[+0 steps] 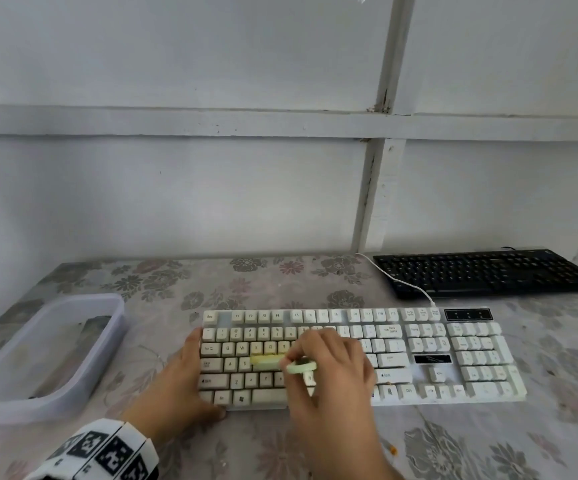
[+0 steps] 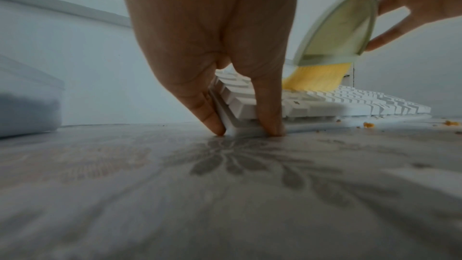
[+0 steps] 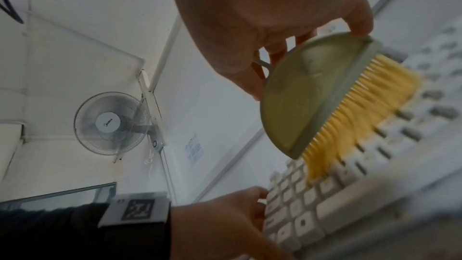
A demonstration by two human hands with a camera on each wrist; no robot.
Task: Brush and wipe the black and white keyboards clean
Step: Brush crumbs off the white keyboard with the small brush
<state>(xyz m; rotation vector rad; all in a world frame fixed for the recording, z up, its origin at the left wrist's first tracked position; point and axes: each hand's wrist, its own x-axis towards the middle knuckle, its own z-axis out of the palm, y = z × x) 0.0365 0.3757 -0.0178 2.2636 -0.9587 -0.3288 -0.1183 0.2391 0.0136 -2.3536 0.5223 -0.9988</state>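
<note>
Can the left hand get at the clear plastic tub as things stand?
Probably yes. The plastic tub sits on the table just left of the left hand, with nothing between them. But that hand now steadies the white keyboard at its left end, so it must let go first.

— What is seen on the table [image 1: 315, 452]?
— It is covered in a floral pattern. A white keyboard [image 1: 453, 355] is laid near its front, a black keyboard [image 1: 488, 273] behind it to the right, and a clear plastic tub [image 1: 45, 355] at the left.
— Anything else?
— Orange crumbs [image 2: 368, 125] are scattered beside the white keyboard.
</note>
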